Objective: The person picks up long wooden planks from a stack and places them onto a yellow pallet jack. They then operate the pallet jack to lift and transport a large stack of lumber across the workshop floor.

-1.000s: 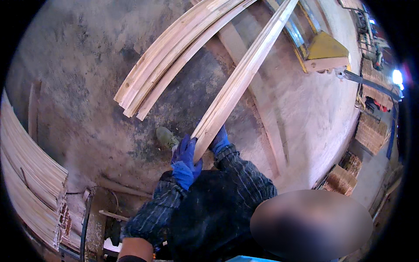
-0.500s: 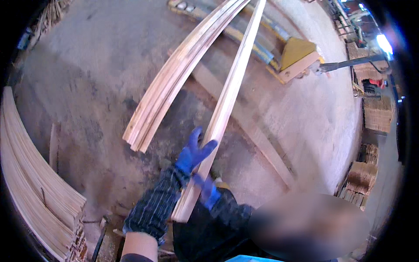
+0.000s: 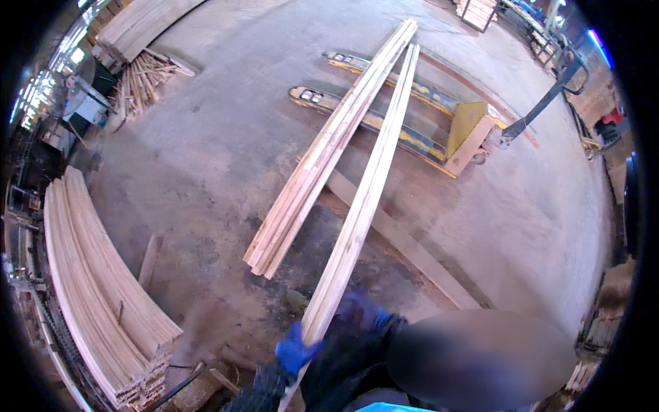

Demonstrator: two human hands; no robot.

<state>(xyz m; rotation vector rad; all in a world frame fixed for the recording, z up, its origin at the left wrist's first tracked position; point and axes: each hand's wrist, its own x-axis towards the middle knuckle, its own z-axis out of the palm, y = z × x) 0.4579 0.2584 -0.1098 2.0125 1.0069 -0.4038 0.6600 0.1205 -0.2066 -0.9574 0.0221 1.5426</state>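
A long, narrow pale wooden moulding strip [image 3: 353, 233] runs from beside me up toward the yellow pallet jack. My left hand [image 3: 295, 348], in a blue glove, is closed around its near part. My right hand [image 3: 360, 310], also blue-gloved, is just right of the strip; it is dark and smeared, so its fingers and any contact cannot be made out. To the left of the strip lies a bundle of similar strips [image 3: 309, 172], near ends together. Its far part reaches over the pallet jack's forks.
The yellow pallet jack [image 3: 473, 127] stands at far right, its handle leaning outward. A flat wooden beam [image 3: 419, 250] crosses under the strips. A tall stack of long mouldings [image 3: 103, 275] stands at left. Scrap sticks [image 3: 147, 79] and a board stack [image 3: 141, 24] are at far left.
The view has shifted, showing more of the far floor. My left hand sits lower along the strip, nearer to me; my right hand has moved from its near end to its right side.
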